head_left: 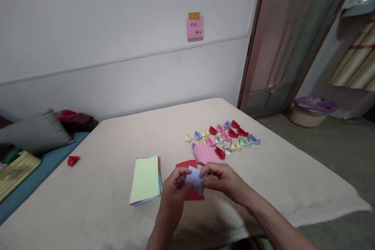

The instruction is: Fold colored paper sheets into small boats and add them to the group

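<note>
A small lavender piece of folded paper point(194, 179) is held up between my two hands. My left hand point(175, 187) pinches its left side between thumb and fingers. At its right edge, my right hand point(221, 179) grips it with thumb and forefinger. Beneath the hands lies a red sheet of paper point(195, 195), partly hidden by them. Just beyond, a pink piece of paper point(206, 153) rests beside several small folded paper boats point(225, 136) in red, pink, yellow, lavender, green and white. Left of my left hand sits a stack of coloured paper point(145, 179), pale yellow on top.
All this lies on a beige cloth-covered surface point(117, 144) against a white wall. A single red folded paper point(73, 160) is near its left edge. A grey cushion point(38, 133) lies at far left. On the floor at right stands a lined bin point(309, 117).
</note>
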Tool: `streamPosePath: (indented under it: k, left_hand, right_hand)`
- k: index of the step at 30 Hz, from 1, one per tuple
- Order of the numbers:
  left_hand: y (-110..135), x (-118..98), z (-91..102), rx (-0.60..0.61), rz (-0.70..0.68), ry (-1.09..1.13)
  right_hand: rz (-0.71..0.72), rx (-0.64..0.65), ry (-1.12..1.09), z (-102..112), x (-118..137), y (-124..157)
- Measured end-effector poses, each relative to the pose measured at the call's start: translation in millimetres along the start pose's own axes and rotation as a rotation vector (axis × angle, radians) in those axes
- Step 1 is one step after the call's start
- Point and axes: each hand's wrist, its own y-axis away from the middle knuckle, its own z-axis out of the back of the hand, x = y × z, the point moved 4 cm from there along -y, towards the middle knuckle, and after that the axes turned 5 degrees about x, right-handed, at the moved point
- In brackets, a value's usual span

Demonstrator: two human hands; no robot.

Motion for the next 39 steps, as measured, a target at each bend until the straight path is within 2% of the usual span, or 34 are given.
streamPosePath:
  k: [6, 10, 19, 28, 32, 36, 39]
  left_hand:
    - [-2, 1, 1.4, -0.001, -0.014, -0.012]
    - [-1, 3, 1.8, 0.01, -0.014, -0.071]
    - [7, -3, -10.6, 0.066, 0.044, -0.044]
    - [5, 5, -8.2, -0.122, -0.015, -0.081]
    - [6, 1, -12.7, -0.12, -0.038, -0.091]
    - [7, 1, -17.3, -0.112, -0.023, -0.041]
    - [7, 3, -19.1, -0.13, -0.04, 0.029]
  right_hand:
    - [0.127, 0.076, 0.12, 3, 2, -2]
    - [0.208, 0.074, 0.149, 3, -1, -4]
    - [0.056, -0.12, -0.106, -3, -9, -5]
    - [-0.036, -0.252, -0.138, -9, -26, -9]
    - [0.052, -0.351, 0.019, -12, -26, -7]
    - [0.285, -0.456, 0.393, -13, -13, 2]
    - [0.46, -0.456, 0.684, -19, -4, 11]
